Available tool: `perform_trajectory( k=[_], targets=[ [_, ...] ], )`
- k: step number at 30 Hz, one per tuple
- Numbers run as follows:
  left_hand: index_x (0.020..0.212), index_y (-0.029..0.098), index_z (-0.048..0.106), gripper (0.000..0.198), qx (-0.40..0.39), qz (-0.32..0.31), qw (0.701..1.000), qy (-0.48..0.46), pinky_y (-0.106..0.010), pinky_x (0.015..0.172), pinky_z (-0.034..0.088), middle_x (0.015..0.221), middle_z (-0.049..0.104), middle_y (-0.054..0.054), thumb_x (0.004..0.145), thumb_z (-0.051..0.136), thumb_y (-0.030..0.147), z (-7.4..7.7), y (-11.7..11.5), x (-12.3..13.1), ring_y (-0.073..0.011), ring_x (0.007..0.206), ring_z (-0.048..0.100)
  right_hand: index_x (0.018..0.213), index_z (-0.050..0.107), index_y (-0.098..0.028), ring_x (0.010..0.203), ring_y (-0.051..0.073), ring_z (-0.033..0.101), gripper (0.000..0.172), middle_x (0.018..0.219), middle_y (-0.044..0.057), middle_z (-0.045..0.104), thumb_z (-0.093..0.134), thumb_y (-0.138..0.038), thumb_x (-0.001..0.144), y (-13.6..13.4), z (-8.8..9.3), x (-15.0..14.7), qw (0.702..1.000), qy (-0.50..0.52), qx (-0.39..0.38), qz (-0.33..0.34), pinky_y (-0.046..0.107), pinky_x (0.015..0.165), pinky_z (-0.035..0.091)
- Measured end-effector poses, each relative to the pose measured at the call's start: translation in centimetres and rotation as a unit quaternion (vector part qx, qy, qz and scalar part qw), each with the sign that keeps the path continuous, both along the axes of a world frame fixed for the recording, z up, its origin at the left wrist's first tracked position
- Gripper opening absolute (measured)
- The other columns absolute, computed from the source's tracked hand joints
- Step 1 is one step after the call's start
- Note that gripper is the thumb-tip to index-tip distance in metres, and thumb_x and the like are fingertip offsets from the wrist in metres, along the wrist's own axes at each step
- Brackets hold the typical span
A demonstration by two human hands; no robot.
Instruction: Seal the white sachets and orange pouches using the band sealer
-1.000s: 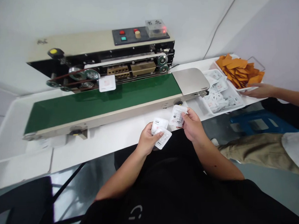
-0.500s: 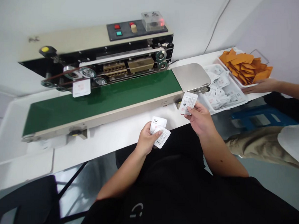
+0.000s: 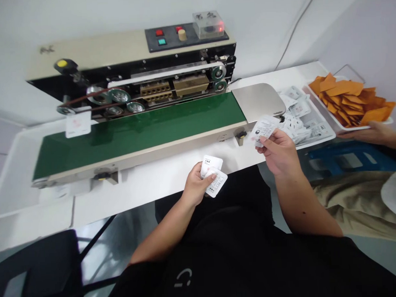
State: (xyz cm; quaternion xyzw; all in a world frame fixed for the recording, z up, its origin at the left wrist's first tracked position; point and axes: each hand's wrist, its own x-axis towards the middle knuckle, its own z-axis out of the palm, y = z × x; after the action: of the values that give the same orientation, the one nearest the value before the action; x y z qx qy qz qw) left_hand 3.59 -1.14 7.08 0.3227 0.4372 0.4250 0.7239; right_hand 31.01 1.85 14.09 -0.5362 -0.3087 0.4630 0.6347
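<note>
My left hand (image 3: 195, 186) pinches a few small white printed sachets (image 3: 216, 185), fanned over one another, in front of the table edge. Between the thumb and fingers of my right hand (image 3: 280, 153) is another white sachet (image 3: 264, 127), held up near the metal end plate (image 3: 257, 103) of a band sealing machine (image 3: 131, 53). A sachet (image 3: 78, 124) hangs at the machine's left rollers, over the green conveyor belt (image 3: 141, 127). To the right, a white tray (image 3: 328, 136) holds many more of these sachets.
A co-worker's hand (image 3: 374, 133) grips a white tray of orange packets (image 3: 353, 95) on the right. A clear bin (image 3: 13, 174) stands at the machine's left end. A blue stool (image 3: 332, 158) and a black chair (image 3: 35, 269) are below the table.
The sachet at the rollers has travelled left. My right hand has shifted right with its sachet, which is tilted more. The co-worker's hand and the orange-packet tray have moved right.
</note>
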Motion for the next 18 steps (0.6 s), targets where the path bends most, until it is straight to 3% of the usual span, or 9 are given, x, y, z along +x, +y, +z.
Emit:
perform_trajectory(
  k=[6,13,18],
  targets=[
    [0.122,0.017,0.068,0.064,-0.005,-0.006,1.000,-0.007,-0.032,0.073,0.064,0.103,0.080,-0.008,0.071,0.100,0.039,-0.42,0.36,-0.14,-0.0218,0.085,0.077,0.082,0.077,-0.024,0.086,0.015,0.066,0.027,0.092,0.001,0.073,0.096,-0.023,0.064,0.35,-0.13,-0.26,0.996,-0.052,0.069,-0.009,0.027,0.071,0.055],
    [0.119,0.017,0.068,0.064,-0.010,-0.002,1.000,-0.005,-0.033,0.075,0.063,0.104,0.081,-0.008,0.069,0.101,0.039,-0.64,0.70,-0.24,-0.0227,0.086,0.078,0.099,0.083,-0.024,0.068,0.013,0.059,0.025,0.086,0.001,0.073,0.091,-0.032,0.077,0.03,-0.48,-0.74,0.992,-0.072,0.072,-0.078,0.031,0.068,0.052],
    [0.116,0.018,0.068,0.061,-0.012,0.001,1.000,-0.003,-0.031,0.073,0.063,0.099,0.080,-0.006,0.070,0.101,0.040,-0.79,0.84,-0.15,-0.0207,0.082,0.077,0.096,0.082,-0.026,0.074,0.016,0.065,0.025,0.084,0.001,0.072,0.091,-0.036,0.075,0.28,-0.21,-0.70,0.984,-0.085,0.091,-0.124,0.036,0.079,0.059]
  ],
)
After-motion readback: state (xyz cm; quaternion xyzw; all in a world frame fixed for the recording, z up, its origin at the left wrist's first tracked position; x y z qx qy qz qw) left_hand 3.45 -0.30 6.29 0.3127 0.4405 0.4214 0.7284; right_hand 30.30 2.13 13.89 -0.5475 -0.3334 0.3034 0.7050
